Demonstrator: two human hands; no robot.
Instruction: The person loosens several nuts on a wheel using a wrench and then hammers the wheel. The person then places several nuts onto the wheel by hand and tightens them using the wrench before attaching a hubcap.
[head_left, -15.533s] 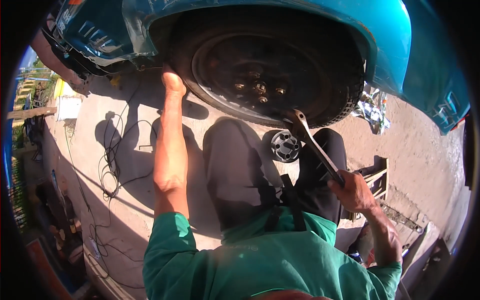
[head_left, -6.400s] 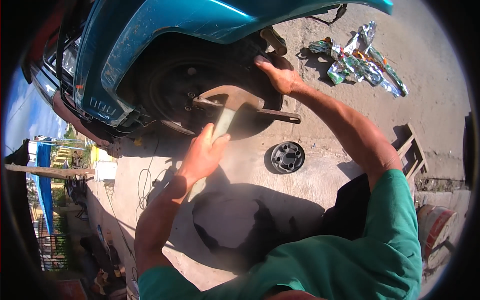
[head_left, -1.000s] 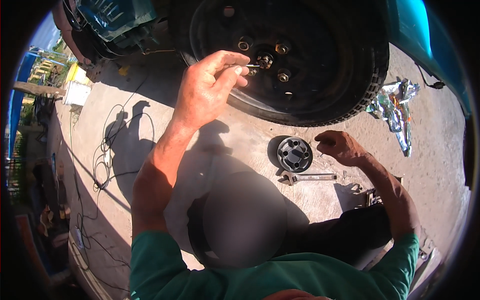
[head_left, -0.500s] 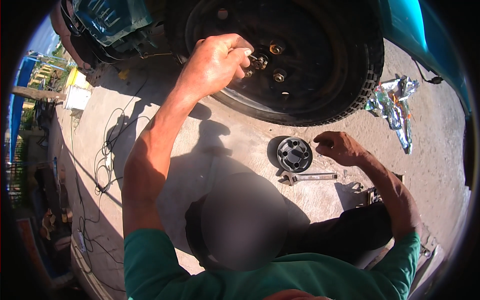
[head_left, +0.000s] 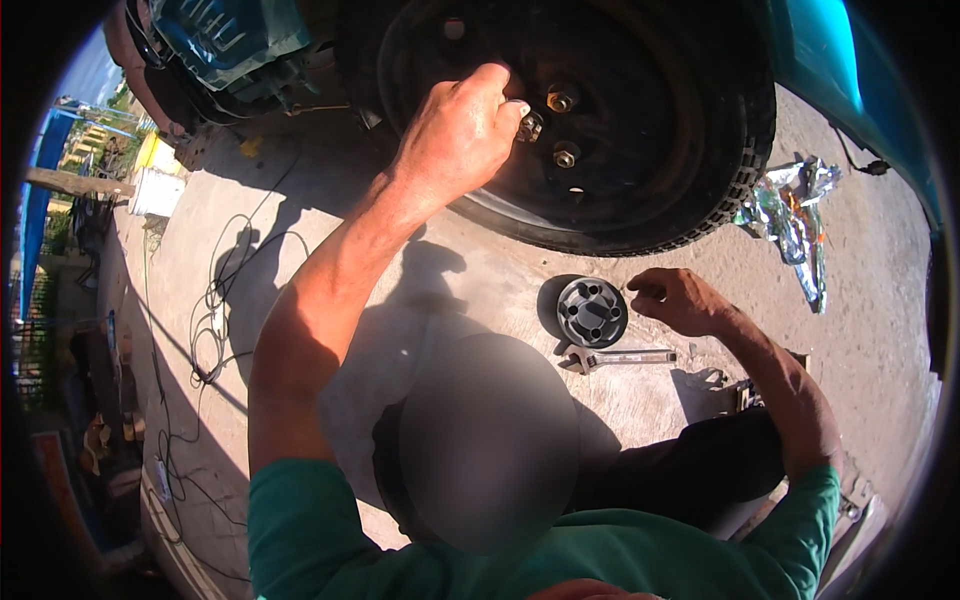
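Observation:
My left hand (head_left: pixel 458 132) is closed at the middle of a black wheel (head_left: pixel 650 160), its fingertips against the castle-shaped hub nut (head_left: pixel 529 127). Whatever the fingers pinch there is hidden behind them. Two rusty lug nuts (head_left: pixel 566 155) show beside the hub nut; the hand covers part of the rim. Lower down, my right hand (head_left: pixel 682 300) hovers with loosely curled fingers, a gap between thumb and forefinger and nothing visible in it. Just left of it a round grey wheel cap (head_left: pixel 592 312) lies on the concrete. An adjustable wrench (head_left: pixel 625 357) lies below the cap.
Crumpled silver foil (head_left: pixel 795 215) lies right of the tyre. Teal bodywork (head_left: pixel 850 60) curves over the upper right. Thin black cables (head_left: pixel 205 345) trail across the floor at left, near a white bucket (head_left: pixel 157 192). A dark metal tool (head_left: pixel 745 392) lies beside my right knee.
My left hand has shifted slightly right, and its fingers now cover more of the hub area. The right hand keeps its pose beside the cap. The whole view has moved a little.

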